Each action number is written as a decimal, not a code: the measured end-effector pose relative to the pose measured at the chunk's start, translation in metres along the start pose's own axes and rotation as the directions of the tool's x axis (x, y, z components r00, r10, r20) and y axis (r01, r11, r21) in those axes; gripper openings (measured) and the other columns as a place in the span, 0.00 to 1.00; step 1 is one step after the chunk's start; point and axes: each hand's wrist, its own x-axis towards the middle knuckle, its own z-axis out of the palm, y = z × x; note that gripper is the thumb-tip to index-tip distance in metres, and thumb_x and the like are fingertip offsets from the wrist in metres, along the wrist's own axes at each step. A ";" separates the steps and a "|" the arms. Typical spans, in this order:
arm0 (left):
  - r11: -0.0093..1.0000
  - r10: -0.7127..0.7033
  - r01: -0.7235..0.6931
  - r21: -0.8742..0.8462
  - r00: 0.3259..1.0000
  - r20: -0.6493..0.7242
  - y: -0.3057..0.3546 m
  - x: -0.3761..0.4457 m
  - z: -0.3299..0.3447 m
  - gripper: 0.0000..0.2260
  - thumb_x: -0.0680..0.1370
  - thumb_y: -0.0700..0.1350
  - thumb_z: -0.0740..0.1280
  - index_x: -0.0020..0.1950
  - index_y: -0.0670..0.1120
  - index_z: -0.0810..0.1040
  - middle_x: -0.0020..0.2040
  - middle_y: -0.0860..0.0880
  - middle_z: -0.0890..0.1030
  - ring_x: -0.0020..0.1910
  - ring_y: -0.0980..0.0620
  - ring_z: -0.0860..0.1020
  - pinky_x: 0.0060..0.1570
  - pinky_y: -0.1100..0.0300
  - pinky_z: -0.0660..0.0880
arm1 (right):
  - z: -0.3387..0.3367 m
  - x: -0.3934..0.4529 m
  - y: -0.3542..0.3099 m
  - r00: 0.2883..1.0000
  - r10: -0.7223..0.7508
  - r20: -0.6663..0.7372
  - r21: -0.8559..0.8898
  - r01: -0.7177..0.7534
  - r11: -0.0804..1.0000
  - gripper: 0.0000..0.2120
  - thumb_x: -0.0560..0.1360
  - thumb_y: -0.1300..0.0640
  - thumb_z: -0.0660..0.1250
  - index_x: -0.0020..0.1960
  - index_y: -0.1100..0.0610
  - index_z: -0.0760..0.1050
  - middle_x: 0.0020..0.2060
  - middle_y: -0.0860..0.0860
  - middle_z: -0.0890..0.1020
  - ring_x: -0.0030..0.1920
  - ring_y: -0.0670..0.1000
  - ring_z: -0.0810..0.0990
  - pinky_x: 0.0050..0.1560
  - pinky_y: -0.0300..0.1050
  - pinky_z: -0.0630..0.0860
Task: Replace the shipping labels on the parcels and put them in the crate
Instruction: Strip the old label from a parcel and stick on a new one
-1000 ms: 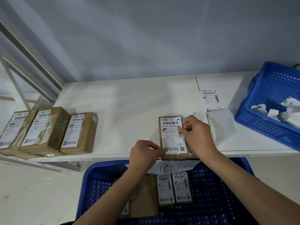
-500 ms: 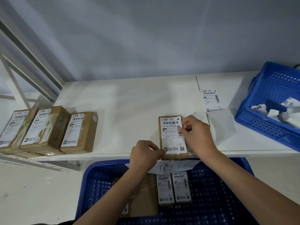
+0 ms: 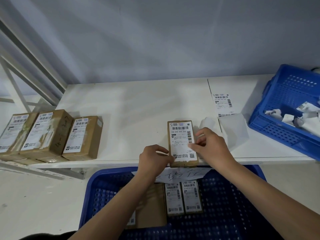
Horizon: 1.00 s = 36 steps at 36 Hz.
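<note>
Your left hand [image 3: 154, 159] sits at the near left corner of the parcel [image 3: 182, 144], fingers curled in, with the thumb tip pressing the lower left corner of the label [image 3: 181, 141]. Your right hand [image 3: 210, 147] lies against the parcel's right edge; its fingers are bent and the fingertips [image 3: 191, 146] press on the label's right margin. Whether they pinch the paper or only rub it down, you cannot tell from here.

The parcel lies flat between your two hands, at the front edge of the white table [image 3: 135, 108], label up. Just below your wrists is the blue crate [image 3: 230, 205], with two small labelled parcels [image 3: 183, 197] side by side in it and a larger brown box [image 3: 152, 207] under your left forearm.

Well to the left of your left fingers, three labelled boxes [image 3: 50, 134] stand in a row. Beyond your right fingers lie a loose label [image 3: 222, 105] and a blank backing sheet [image 3: 233, 129], and further right a second blue crate [image 3: 287, 108] holds crumpled paper [image 3: 297, 116].
</note>
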 end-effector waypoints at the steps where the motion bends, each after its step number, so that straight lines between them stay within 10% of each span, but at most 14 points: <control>1: 1.000 -0.002 0.002 -0.011 1.000 0.000 0.000 0.000 0.000 0.11 0.71 0.43 0.78 0.51 0.47 0.82 0.47 0.49 0.87 0.42 0.50 0.85 0.45 0.53 0.85 | 0.000 -0.002 0.001 1.000 0.011 0.019 0.001 -0.011 1.000 0.15 0.73 0.55 0.77 0.54 0.53 0.74 0.41 0.44 0.81 0.43 0.38 0.78 0.38 0.27 0.69; 13: 0.997 0.019 -0.021 -0.071 1.000 -0.024 -0.003 -0.001 0.004 0.09 0.72 0.39 0.77 0.50 0.47 0.82 0.45 0.48 0.87 0.41 0.51 0.86 0.48 0.52 0.85 | -0.006 -0.009 0.008 0.974 0.131 0.186 -0.015 -0.131 0.991 0.24 0.72 0.50 0.78 0.64 0.53 0.73 0.50 0.44 0.80 0.48 0.41 0.79 0.39 0.30 0.70; 22: 0.995 0.043 -0.045 -0.086 0.999 -0.028 -0.009 -0.002 0.008 0.11 0.74 0.41 0.76 0.55 0.47 0.82 0.48 0.49 0.87 0.42 0.53 0.85 0.50 0.52 0.84 | -0.003 -0.007 0.014 0.950 0.141 0.279 -0.036 -0.136 0.990 0.36 0.69 0.45 0.79 0.73 0.51 0.70 0.65 0.44 0.79 0.60 0.46 0.78 0.61 0.43 0.75; 36: 0.987 0.117 -0.112 -0.114 0.992 0.038 -0.013 -0.002 0.016 0.14 0.81 0.40 0.68 0.67 0.47 0.80 0.59 0.50 0.84 0.55 0.51 0.84 0.58 0.49 0.81 | -0.003 -0.013 0.004 0.949 0.127 0.288 0.103 -0.163 0.981 0.20 0.77 0.51 0.72 0.68 0.47 0.77 0.60 0.42 0.81 0.60 0.46 0.78 0.57 0.38 0.72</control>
